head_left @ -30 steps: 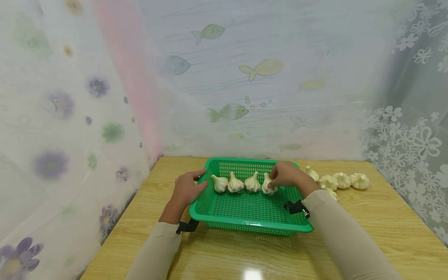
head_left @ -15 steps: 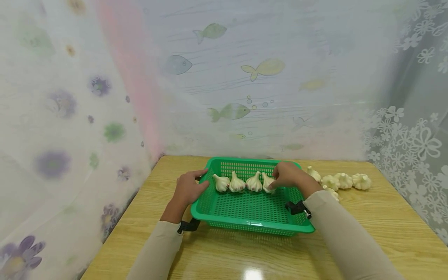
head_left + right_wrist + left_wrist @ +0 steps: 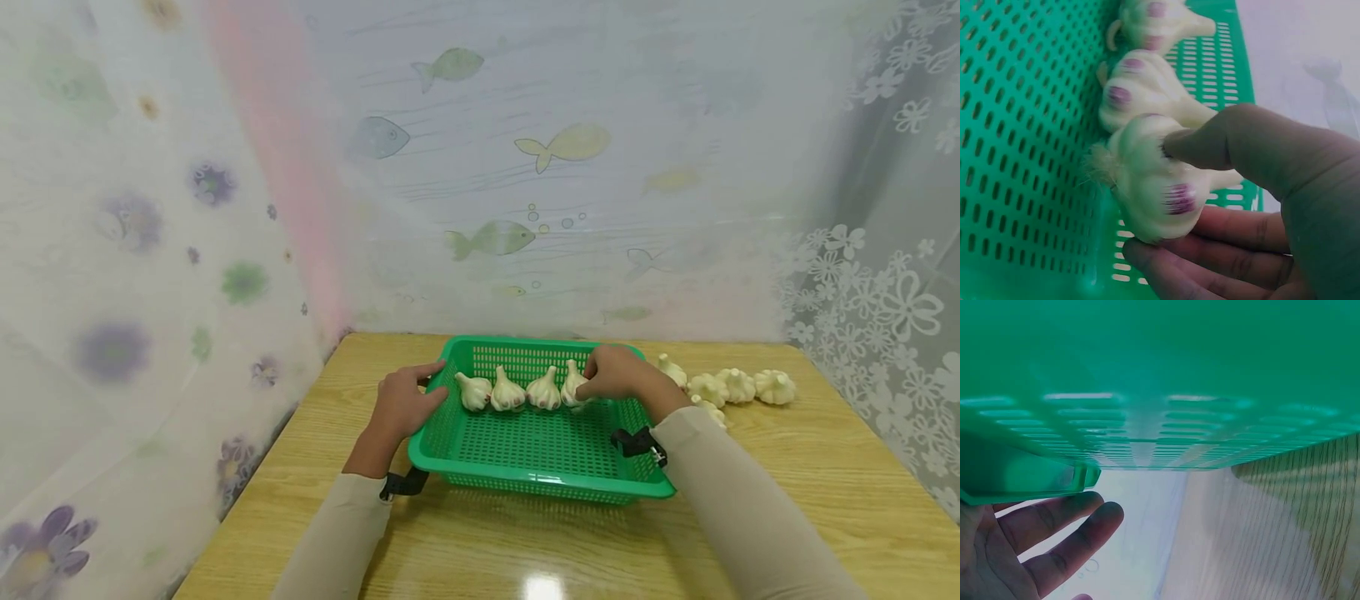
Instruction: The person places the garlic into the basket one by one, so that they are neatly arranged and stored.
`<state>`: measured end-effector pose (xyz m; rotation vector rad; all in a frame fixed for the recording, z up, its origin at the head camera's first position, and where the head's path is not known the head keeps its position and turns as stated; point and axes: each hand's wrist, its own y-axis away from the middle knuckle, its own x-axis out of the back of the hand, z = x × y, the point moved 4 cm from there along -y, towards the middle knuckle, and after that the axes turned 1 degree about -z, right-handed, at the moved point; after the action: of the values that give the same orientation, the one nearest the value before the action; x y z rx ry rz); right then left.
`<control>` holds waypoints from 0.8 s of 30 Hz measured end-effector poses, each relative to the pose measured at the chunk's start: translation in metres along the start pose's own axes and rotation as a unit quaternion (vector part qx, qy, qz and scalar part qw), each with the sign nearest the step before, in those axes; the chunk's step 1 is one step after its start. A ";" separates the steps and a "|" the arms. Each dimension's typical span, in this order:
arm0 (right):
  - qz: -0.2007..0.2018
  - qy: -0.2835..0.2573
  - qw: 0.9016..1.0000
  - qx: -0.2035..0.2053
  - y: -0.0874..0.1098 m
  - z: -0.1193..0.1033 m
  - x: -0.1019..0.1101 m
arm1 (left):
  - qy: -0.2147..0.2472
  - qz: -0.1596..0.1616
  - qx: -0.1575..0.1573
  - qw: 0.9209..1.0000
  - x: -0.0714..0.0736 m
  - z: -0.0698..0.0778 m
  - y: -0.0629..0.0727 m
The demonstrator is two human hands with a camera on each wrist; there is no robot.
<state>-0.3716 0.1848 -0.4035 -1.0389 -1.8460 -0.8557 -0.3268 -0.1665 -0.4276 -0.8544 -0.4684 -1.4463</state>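
Observation:
A green plastic basket (image 3: 543, 479) with slotted walls stands on the table. Along its back wall is a row of garlic bulbs with purple marks, among them the leftmost garlic bulb (image 3: 474, 392). At the right end of this row my right hand (image 3: 618, 375) grips another garlic bulb (image 3: 1163, 181), thumb on top and fingers beneath in the right wrist view; its roots point away from the palm. My left hand (image 3: 401, 404) holds the basket's left rim, thumb over the top and fingers (image 3: 1082, 540) under the lip in the left wrist view.
On the wooden table (image 3: 480, 542), right of the basket, lies a group of several paler garlic bulbs (image 3: 738, 386), partly behind the right forearm. Patterned curtains (image 3: 480, 183) hang behind the table and at both sides.
The garlic bulb in my right hand has shifted slightly up and its stem stands more upright than half a second ago. My left hand stays on the basket rim.

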 end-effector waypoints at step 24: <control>-0.041 0.032 0.999 -0.005 -0.002 0.000 -0.005 | -0.001 0.005 -0.010 1.000 -0.002 -0.003 -0.001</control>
<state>-0.3718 0.1817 -0.4084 -0.9374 -1.8420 -0.9364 -0.3284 -0.1671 -0.4306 -0.8725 -0.4505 -1.4429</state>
